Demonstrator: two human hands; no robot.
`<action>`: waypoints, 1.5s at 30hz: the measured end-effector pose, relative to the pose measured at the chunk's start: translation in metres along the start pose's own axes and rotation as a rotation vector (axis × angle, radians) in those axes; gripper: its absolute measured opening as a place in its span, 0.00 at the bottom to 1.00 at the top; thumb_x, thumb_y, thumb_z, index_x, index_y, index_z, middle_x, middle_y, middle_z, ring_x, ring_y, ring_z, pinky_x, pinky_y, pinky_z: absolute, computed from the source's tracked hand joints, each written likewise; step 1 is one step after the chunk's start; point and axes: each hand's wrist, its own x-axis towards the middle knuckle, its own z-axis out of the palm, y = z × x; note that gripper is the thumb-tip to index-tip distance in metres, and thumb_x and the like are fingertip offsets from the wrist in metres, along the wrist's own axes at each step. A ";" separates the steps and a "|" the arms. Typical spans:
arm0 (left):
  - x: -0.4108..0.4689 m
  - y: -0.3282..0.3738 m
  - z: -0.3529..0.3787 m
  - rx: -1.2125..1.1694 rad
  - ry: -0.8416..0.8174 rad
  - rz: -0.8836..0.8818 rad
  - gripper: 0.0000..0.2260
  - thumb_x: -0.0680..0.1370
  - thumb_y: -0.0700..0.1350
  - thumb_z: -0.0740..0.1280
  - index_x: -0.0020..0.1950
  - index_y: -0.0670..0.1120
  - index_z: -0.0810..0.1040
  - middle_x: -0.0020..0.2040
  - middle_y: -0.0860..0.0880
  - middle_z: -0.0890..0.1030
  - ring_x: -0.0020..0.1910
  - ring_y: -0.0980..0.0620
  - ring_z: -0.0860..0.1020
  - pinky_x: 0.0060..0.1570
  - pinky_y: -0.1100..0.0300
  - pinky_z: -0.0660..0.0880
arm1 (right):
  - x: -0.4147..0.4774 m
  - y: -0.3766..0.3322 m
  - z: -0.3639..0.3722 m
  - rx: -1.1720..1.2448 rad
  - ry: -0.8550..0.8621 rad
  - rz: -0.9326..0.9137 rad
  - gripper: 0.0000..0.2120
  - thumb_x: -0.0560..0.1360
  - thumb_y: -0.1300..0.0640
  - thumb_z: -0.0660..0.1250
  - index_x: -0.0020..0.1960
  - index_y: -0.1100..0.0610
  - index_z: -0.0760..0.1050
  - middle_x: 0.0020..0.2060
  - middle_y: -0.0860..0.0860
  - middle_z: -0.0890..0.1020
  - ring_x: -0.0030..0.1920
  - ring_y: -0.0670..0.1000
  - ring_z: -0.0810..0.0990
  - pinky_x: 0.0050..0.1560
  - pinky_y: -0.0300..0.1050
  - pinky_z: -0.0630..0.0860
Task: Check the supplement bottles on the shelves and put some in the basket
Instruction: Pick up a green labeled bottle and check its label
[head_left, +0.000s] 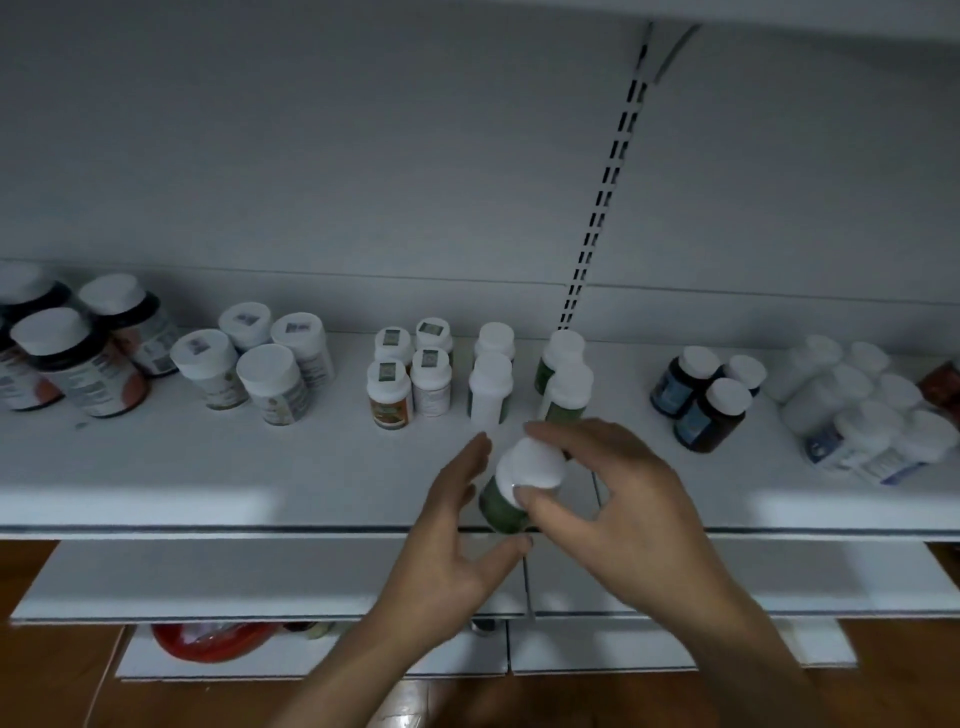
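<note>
Supplement bottles (270, 379) stand in small clusters along a wide white shelf (311, 467), from far left to far right. Below its near edge a lower shelf (208, 577) juts out, and under that shows part of a red basket (208, 647), low and to the left; most of it is hidden.

Both hands meet at the near edge of the wide shelf, just right of centre. The right hand (623, 499) comes in from the right, the left hand (447, 551) from the near left. Between them is one green bottle (501, 512), lifted off the shelf and tilted – white cap (535, 462) up and far, base down and near.

The right hand pinches the cap, forefinger over the top and thumb (530, 499) on its near side. The left hand's fingers lie nearly straight along the bottle's left flank, its thumb (511, 545) tucked under the base – how firmly it presses I cannot tell.

Judging by this, the basket lies down and left of the bottle, so the left hand is on the nearer side for any drop.
</note>
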 end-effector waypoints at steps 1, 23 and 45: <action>-0.003 0.003 0.000 -0.012 -0.003 0.025 0.32 0.74 0.47 0.74 0.73 0.62 0.64 0.68 0.63 0.72 0.67 0.64 0.71 0.62 0.69 0.69 | -0.004 -0.007 0.002 0.013 -0.008 -0.008 0.22 0.69 0.45 0.70 0.62 0.45 0.77 0.53 0.36 0.78 0.55 0.37 0.74 0.53 0.28 0.68; -0.028 0.041 -0.013 -0.102 -0.010 0.185 0.26 0.70 0.49 0.75 0.65 0.63 0.71 0.61 0.61 0.78 0.60 0.55 0.78 0.57 0.62 0.76 | -0.042 -0.031 0.004 0.734 0.094 0.171 0.29 0.63 0.53 0.76 0.60 0.36 0.71 0.53 0.41 0.80 0.55 0.47 0.80 0.51 0.39 0.78; -0.021 0.087 -0.013 0.057 0.039 0.554 0.31 0.65 0.55 0.77 0.65 0.56 0.71 0.63 0.60 0.76 0.64 0.60 0.75 0.61 0.69 0.69 | -0.041 -0.040 0.026 1.970 -0.211 0.712 0.28 0.55 0.50 0.85 0.52 0.58 0.83 0.49 0.52 0.81 0.56 0.50 0.75 0.62 0.44 0.70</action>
